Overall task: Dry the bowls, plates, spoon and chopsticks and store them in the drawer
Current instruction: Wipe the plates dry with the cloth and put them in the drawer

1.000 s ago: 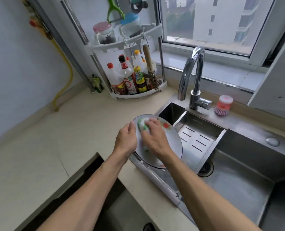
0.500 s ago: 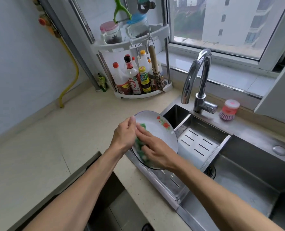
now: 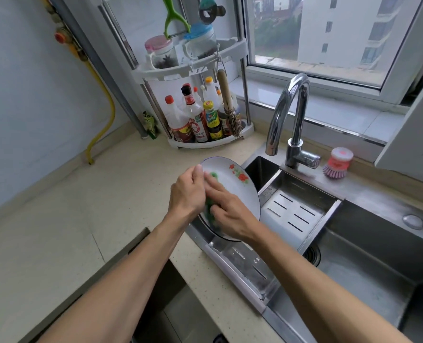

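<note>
A white plate [image 3: 240, 191] with a red flower print is held tilted over the sink's left edge. My left hand [image 3: 187, 191] grips its left rim, thumb on the face. My right hand [image 3: 226, 211] presses a green cloth [image 3: 210, 206] against the lower left of the plate's face, fingers spread over it. Most of the cloth is hidden under my fingers. An open drawer [image 3: 171, 305] shows dark below the counter, under my left forearm.
A steel sink [image 3: 378, 268] with a slotted drain tray [image 3: 294, 214] lies to the right, behind it the tap [image 3: 292, 120] and a pink dish brush [image 3: 338, 163]. A corner rack [image 3: 200, 115] with sauce bottles stands at the back. Beige counter [image 3: 69, 219] spreads left.
My right hand has slid the green cloth from the plate's upper part down to its lower left. The left hand keeps its grip on the rim.
</note>
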A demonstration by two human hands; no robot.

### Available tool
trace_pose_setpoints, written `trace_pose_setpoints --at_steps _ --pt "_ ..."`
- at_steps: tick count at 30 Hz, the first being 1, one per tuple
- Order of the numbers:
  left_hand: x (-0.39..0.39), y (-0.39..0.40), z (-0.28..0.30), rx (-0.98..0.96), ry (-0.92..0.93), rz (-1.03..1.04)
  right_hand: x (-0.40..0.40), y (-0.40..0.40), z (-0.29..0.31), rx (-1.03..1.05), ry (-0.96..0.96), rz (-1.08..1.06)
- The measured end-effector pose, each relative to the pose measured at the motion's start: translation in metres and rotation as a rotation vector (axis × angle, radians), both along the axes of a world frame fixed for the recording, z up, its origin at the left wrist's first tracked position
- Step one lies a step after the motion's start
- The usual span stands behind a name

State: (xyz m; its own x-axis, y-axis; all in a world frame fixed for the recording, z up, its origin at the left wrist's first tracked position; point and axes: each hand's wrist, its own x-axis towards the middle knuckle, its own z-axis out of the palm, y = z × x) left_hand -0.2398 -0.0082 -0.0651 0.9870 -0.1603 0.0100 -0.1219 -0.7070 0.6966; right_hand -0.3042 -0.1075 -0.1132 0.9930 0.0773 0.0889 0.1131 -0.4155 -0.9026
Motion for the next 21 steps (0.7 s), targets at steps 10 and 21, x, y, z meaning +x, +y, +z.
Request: trace_pose_setpoints --at_steps 10,21 --pt "0.002 -0.01 -0.003 -0.079 -0.062 0.226 -0.028 -0.023 -0.009 -0.123 0.138 0.062" --pt "0.004 -0.016 -0.017 -0.193 0.002 0.346 -0.021 -0.021 -0.025 -0.294 0.011 -0.03"
